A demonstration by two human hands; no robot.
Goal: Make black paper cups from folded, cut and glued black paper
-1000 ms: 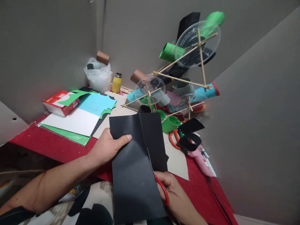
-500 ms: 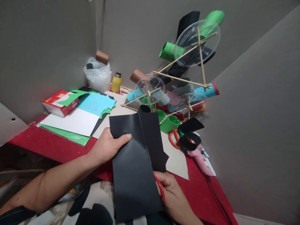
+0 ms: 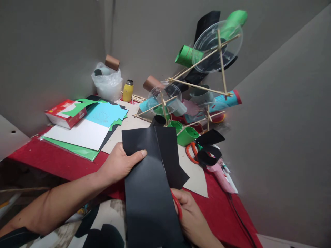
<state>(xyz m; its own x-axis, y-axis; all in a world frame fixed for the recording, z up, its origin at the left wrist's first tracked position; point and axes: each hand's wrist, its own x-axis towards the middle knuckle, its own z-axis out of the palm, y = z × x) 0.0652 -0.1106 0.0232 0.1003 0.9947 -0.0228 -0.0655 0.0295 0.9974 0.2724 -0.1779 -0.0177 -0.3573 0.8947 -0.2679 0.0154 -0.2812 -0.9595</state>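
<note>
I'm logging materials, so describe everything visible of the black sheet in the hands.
The black sheet looks like smooth card or stiff paper, with a faint sheen near its top. A crease runs down from the top edge and leads into a cut, with a narrower flap to its right. The left hand grips its upper left side, thumb on top; the right hand holds red-handled scissors at its right edge. It spans the red table's near edge and reaches the picture's bottom.
</note>
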